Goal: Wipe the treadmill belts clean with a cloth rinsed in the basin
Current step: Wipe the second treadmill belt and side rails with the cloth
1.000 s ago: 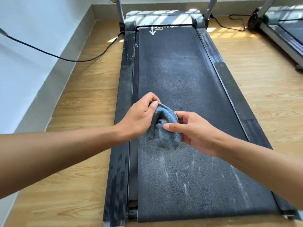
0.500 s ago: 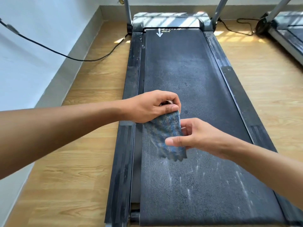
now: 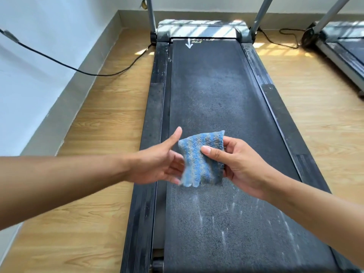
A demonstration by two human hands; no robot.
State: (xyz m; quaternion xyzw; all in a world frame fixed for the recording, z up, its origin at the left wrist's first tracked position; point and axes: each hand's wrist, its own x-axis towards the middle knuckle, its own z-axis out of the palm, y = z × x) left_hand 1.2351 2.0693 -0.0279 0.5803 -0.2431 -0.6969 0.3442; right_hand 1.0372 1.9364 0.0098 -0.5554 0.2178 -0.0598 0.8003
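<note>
A blue, dirt-streaked cloth point(image 3: 202, 158) hangs folded above the middle of the dusty black treadmill belt point(image 3: 212, 91). My right hand point(image 3: 236, 164) pinches the cloth, thumb on its front and fingers behind it. My left hand point(image 3: 157, 164) is just left of the cloth with thumb raised and fingers straight, reaching under the cloth's left edge; whether they touch it is unclear. The belt shows pale streaks near its close end. No basin is in view.
Black side rails point(image 3: 153, 134) run along the belt, with grey uprights point(image 3: 150, 14) at the far end. A black cable point(image 3: 78, 70) trails over the wooden floor point(image 3: 94, 134) by the left wall. A second treadmill point(image 3: 342, 54) stands at the far right.
My left hand has let go of the cloth's top and opened out beside it. My right hand now holds the cloth alone, lifted and spread flatter.
</note>
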